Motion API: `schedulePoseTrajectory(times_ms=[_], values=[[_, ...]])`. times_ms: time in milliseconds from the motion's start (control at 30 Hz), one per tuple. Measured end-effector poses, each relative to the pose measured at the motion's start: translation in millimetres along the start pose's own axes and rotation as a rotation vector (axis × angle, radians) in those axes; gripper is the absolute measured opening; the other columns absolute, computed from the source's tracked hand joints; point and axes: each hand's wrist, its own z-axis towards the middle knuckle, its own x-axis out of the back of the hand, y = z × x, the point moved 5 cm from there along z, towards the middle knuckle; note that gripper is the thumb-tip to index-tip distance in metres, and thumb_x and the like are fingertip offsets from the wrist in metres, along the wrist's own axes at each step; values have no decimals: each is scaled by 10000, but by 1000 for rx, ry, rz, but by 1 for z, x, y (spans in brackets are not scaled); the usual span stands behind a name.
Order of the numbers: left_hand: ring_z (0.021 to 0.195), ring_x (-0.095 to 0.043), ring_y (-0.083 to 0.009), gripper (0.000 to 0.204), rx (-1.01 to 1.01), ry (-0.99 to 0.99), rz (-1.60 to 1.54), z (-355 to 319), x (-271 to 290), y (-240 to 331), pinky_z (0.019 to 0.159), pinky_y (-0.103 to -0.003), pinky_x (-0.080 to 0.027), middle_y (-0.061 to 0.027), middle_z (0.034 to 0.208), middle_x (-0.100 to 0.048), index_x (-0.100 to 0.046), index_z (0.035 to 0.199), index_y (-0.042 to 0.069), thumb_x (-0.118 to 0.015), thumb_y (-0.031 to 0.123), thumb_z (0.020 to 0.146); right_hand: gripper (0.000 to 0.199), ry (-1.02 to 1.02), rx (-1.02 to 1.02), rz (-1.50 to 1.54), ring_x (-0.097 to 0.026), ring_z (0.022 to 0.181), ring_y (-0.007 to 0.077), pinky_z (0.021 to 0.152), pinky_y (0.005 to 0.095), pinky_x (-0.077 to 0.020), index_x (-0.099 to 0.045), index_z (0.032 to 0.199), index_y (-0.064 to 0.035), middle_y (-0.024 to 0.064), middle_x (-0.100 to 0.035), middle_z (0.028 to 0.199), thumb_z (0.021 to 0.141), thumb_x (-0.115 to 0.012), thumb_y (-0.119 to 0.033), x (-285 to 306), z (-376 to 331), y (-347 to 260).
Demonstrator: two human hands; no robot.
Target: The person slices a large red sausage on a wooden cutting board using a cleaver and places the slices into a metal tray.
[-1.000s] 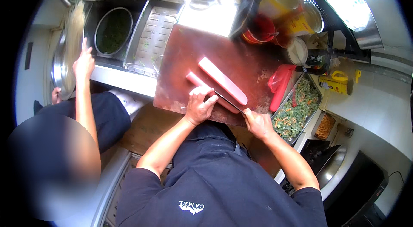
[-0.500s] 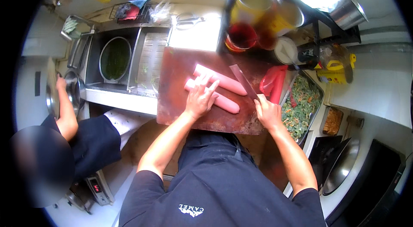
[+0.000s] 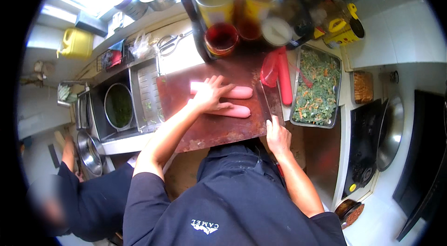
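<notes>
Two thick pink sausages, a far one (image 3: 241, 92) and a near one (image 3: 233, 111), lie side by side on a worn reddish-brown cutting board (image 3: 200, 135). Across their left parts rests my left hand (image 3: 210, 95), fingers spread, covering some of both. My right hand (image 3: 278, 138) is closed around the handle of a kitchen knife (image 3: 271, 102). The blade is right of the sausages, apart from their ends and pointing away from me. Beyond it, a red-wrapped sausage (image 3: 285, 80) lies at the board's right edge beside crumpled red wrapping (image 3: 268, 72).
A tray of chopped greens with orange bits (image 3: 319, 88) stands right of the board. Behind it is a black rack (image 3: 201, 43) with tubs. Scissors (image 3: 170, 43) lie at the back left. Left are a sink (image 3: 136, 90) and a co-worker (image 3: 100, 197) beside metal bowls (image 3: 89, 150).
My view has turned rightward, shifting the surroundings. The knife has moved away from the sausages' right ends. My left hand stays on them with its fingers spread.
</notes>
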Motion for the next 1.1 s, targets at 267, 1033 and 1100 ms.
schedulePoseTrajectory(times_ms=[267,1033,1100], values=[[1330,-515,-408,1263,-88,-73,129,-28,13,-1,1207,-561,-372,-177,1447,-537,-370,1655,74,-939,567,641,343,56,22,39,-730,818,517,720,649,-564,-557,1372,-127,269,-760,897,1106,-526,-342,-19,-21,-19],[1449,-426,-454,1251,488,343,90,-81,-35,64,1238,-557,-344,-250,1585,-433,-300,1668,12,-951,449,693,333,-2,184,-5,-737,830,494,739,622,-568,-585,1397,-176,235,-771,920,1102,-525,-318,5,32,-25],[1474,-413,-458,1224,412,323,116,-67,-39,63,1247,-552,-331,-260,1622,-408,-285,1664,-24,-917,477,743,332,0,176,2,-731,815,497,726,619,-563,-585,1394,-160,246,-757,878,1107,-523,-314,-1,23,-22]])
